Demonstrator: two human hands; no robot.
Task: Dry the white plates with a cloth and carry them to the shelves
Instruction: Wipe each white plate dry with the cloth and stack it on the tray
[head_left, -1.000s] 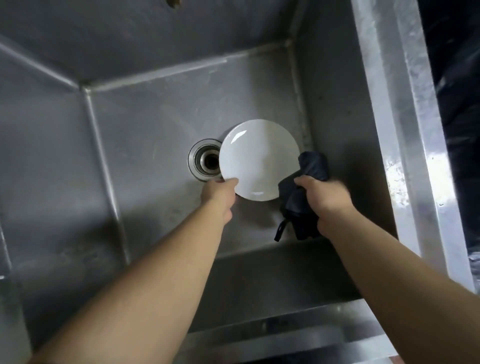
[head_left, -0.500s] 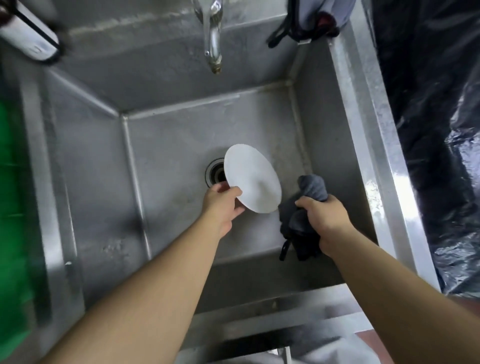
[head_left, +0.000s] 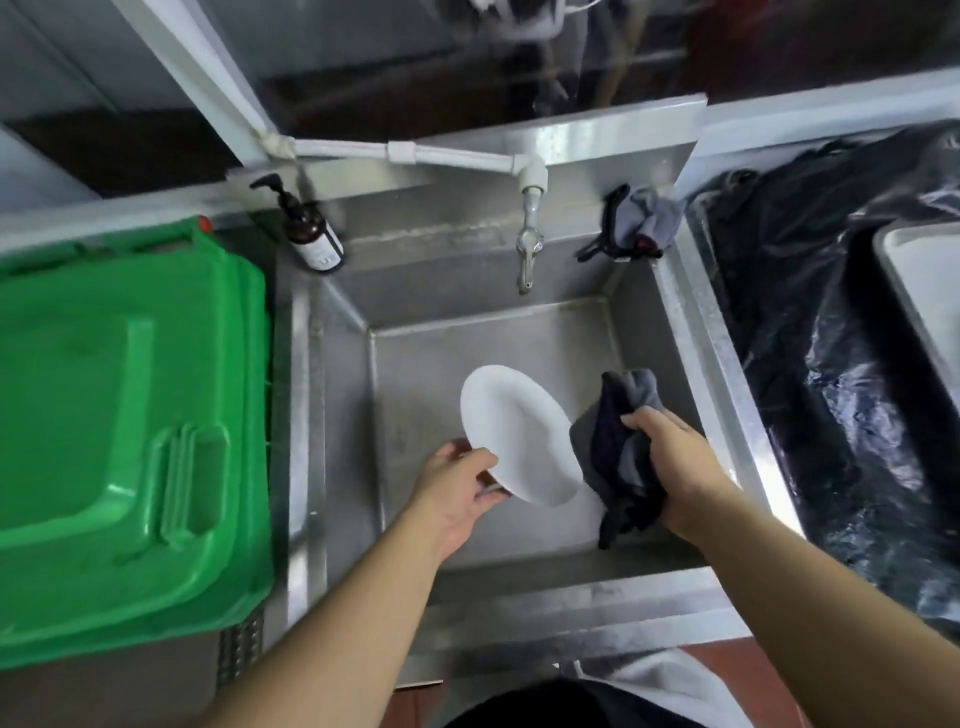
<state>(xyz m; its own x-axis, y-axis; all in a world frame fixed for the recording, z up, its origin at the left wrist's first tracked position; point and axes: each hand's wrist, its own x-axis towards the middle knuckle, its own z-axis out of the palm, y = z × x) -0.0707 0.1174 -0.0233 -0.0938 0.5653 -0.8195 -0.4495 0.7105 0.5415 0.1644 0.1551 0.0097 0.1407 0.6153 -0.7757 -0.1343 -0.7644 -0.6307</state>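
I see my left hand (head_left: 457, 493) pinching the smooth round white plate (head_left: 519, 434), tilted over the steel sink (head_left: 691, 332), right hand (head_left: 670, 457) clenching crumpled dark cloth (head_left: 613, 447).

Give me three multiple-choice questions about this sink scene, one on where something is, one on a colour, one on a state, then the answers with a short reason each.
1. Where is the pump bottle?
A. On the sink's back left corner
B. Inside the basin
C. On the bin lid

2. What colour is the bin left of the sink?
A. Blue
B. Green
C. Grey

3. How is the plate held?
A. Lying flat on the basin floor
B. Tilted, its edge in the left hand
C. Wrapped in the cloth

Answers:
1. A: the bottle stands on the ledge behind the basin, by the bin.
2. B: its lid is bright green.
3. B: the left hand holds the plate's lower edge and its face slants; the right hand holds the cloth beside it.
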